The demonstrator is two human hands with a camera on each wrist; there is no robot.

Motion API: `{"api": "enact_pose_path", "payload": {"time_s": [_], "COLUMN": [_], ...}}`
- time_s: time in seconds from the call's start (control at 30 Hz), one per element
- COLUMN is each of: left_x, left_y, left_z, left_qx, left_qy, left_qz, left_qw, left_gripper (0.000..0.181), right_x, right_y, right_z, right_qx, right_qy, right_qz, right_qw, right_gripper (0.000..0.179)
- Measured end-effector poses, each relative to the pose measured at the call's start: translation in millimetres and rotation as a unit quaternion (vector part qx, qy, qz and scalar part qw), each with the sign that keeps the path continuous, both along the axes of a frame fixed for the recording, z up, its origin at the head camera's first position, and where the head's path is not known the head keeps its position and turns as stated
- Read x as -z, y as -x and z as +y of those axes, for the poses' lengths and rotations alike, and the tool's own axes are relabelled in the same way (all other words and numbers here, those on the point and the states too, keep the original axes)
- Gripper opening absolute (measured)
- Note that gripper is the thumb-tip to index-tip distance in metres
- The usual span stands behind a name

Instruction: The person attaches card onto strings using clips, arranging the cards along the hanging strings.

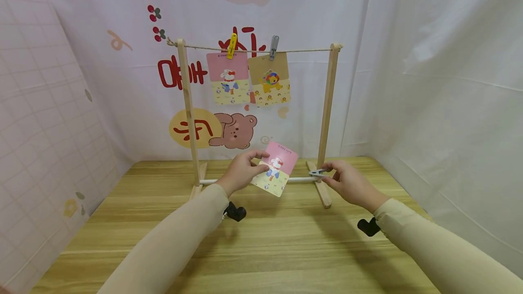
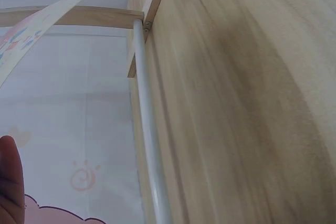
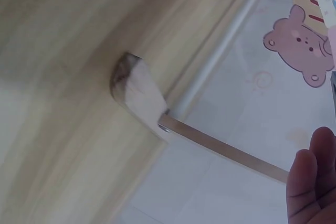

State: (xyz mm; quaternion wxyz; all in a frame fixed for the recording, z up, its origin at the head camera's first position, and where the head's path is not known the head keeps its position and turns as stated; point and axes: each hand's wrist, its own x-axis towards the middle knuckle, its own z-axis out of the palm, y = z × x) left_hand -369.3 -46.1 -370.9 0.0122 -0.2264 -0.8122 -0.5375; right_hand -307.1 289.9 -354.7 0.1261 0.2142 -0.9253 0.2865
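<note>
My left hand (image 1: 242, 170) pinches a pink and yellow card (image 1: 281, 160) with a white bunny by its left edge, in front of the wooden rack. In the left wrist view the card (image 2: 31, 31) shows nearly edge-on at the upper left. To the right, my right hand (image 1: 350, 184) holds a grey clothespin (image 1: 318, 173) between thumb and fingers, close to the rack's right post (image 1: 328, 112). Two cards hang from the string (image 1: 304, 51): a bunny card (image 1: 229, 80) under a yellow clothespin (image 1: 232, 46) and a lion card (image 1: 269, 80) under a grey clothespin (image 1: 274, 48).
The rack's wooden feet (image 1: 323, 193) stand on the wood-grain table (image 1: 261, 244), joined by a low white bar (image 1: 300, 179). Behind it hangs a printed white curtain (image 1: 310, 8), with more fabric on both sides. Black wrist devices (image 1: 236, 212) sit below both hands.
</note>
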Motion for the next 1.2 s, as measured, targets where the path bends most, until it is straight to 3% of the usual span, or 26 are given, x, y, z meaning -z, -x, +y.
{"api": "enact_pose_path", "payload": {"time_s": [0.43,1.2], "left_x": [-23.1,-82.5], "left_y": [4.8,8.2], "left_z": [6.6,23.3], "left_qx": [0.009,0.022], "left_qy": [0.015,0.004], "left_qz": [0.049,0.108], "left_qw": [0.9986,0.9939], "left_gripper": [0.041,0.046], "right_x": [-33.1,-121.5], "right_y": [7.1,16.4], "right_z": [0,-12], "right_qx": [0.004,0.039], "right_qy": [0.004,0.019], "right_qz": [0.054,0.106], "right_qw": [0.9985,0.9935], "right_gripper": [0.022,0.035]}}
